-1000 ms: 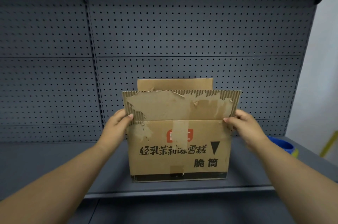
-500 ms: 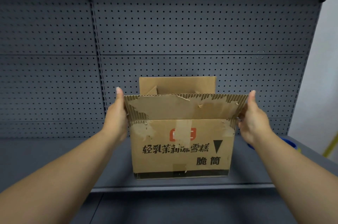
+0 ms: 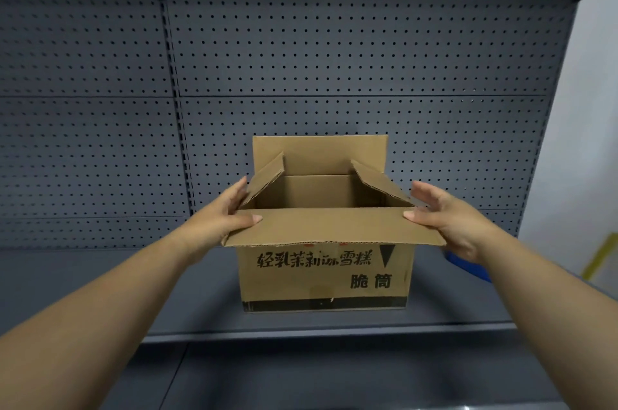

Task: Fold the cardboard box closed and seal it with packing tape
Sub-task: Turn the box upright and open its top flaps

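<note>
Stood upright on the grey shelf point(image 3: 334, 322), near its front edge and before the pegboard back panel point(image 3: 334, 41): the cardboard box point(image 3: 322, 276), top open. Rose straight up at the rear, the back flap point(image 3: 319, 153); leaned inward at a slope, the two side flaps point(image 3: 264, 179); jutted toward the camera, roughly level, the front flap point(image 3: 331, 225).

Pinched the front flap's left corner, the left hand point(image 3: 222, 219), thumb on top and fingers running up alongside the left side flap. Held the right corner likewise, the right hand point(image 3: 444, 219), thumb on the flap and fingers spread loosely beyond the box's right edge (not closed on anything else).

Judged as the flap-folding stage, with nothing yet shut. Best done by releasing the front flap and pressing both side flaps down flat first, then bringing the back and front flaps over them so their edges meet along the middle. Worth keeping one palm on the seam so the flaps could not spring up. Showed partly behind the right wrist, a blue object point(image 3: 468, 264), possibly the tape roll, though too hidden to tell.
</note>
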Motion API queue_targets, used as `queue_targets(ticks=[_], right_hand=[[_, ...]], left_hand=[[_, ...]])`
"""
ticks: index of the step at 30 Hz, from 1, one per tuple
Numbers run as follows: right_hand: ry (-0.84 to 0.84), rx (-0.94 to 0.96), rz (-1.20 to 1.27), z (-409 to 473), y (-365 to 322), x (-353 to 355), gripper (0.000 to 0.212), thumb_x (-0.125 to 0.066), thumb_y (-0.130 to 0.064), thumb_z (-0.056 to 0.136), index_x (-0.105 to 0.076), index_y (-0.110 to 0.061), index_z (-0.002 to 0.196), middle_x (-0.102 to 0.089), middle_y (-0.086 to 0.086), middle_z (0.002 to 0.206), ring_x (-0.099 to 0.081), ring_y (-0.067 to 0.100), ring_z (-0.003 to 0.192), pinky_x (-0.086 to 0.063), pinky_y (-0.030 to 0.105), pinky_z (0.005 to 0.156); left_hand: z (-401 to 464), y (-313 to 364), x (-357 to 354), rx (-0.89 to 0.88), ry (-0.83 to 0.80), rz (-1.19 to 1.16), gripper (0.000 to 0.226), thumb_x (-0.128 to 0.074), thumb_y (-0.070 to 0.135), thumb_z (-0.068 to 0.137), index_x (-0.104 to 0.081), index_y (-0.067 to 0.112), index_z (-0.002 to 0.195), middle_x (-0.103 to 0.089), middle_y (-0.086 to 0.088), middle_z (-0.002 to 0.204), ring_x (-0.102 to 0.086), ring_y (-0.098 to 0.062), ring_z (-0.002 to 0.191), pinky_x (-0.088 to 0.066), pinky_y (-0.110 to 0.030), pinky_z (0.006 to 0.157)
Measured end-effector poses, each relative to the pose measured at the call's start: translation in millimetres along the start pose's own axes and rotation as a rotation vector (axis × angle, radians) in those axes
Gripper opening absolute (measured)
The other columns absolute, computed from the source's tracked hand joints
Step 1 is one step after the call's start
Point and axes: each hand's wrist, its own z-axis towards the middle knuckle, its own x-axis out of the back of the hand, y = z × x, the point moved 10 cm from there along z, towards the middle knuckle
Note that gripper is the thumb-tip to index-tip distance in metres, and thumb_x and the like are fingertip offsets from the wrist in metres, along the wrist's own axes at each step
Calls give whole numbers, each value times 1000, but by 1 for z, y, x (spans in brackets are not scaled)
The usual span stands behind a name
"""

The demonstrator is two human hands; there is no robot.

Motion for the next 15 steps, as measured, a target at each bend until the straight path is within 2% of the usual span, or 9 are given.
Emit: queue_targets(ticks=[1,3,5,7,9,10,12,14,15], right_hand=[[-15,-10,-41,0,-2,-1,77,-60,3,85,-22,-20,148,-29,-1,152,-38,13,126,-41,26,93],[-55,-43,-89,2,-1,-5,82,-59,5,85,-16,-24,149,-26,0,154,-31,18,136,-35,35,106],[-74,-78,-117,5,1,-5,84,-57,6,85,-13,-25,149,-26,2,154,-30,20,138,-31,40,111],[-63,-105,-154,8,1,-4,82,-57,6,85,-14,-21,150,-28,2,153,-32,20,137,-29,40,112],[-28,-133,-216,12,0,-3,79,-62,0,84,-19,-17,149,-32,1,151,-36,20,134,-29,40,113],[-4,-146,-264,13,-2,-3,78,-65,-6,83,-23,-15,147,-34,1,150,-38,21,132,-30,39,111],[67,-176,-405,16,-9,-3,76,-71,-21,80,-29,-12,144,-41,3,145,-46,22,123,-36,33,101],[135,-213,-579,18,-16,-6,76,-73,-35,77,-36,-11,138,-49,8,135,-51,22,105,-40,32,83],[165,-238,-633,19,-19,-7,76,-73,-40,75,-37,-10,136,-51,10,130,-50,22,96,-40,31,75]], left_hand=[[2,-1,0,17,-18,49,84,-63,18,87,-8,30,149,-20,7,154,-27,-1,127,-31,-15,93],[3,-1,0,52,-61,149,88,-64,23,86,-4,30,149,-19,8,154,-26,0,127,-26,-20,103],[5,0,0,84,-107,224,91,-66,27,84,-3,26,150,-19,7,154,-27,-6,134,-21,-27,112],[7,3,-1,120,-116,277,87,-67,30,83,-10,22,149,-28,8,150,-32,-11,133,-26,-28,110],[9,7,-2,155,-95,327,68,-66,35,83,-30,26,141,-43,12,131,-43,-10,118,-35,-26,97],[11,10,-2,170,-69,364,52,-67,40,81,-41,30,125,-49,14,123,-48,-9,110,-38,-27,93],[17,14,-2,190,-17,402,45,-68,48,77,-52,27,113,-61,10,108,-57,-9,95,-43,-25,79],[23,15,-1,221,47,402,39,-69,47,77,-55,24,105,-62,6,95,-56,-8,83,-37,-21,62],[25,15,0,248,87,417,39,-68,47,78,-54,22,104,-61,4,96,-55,-9,81,-36,-21,60]])
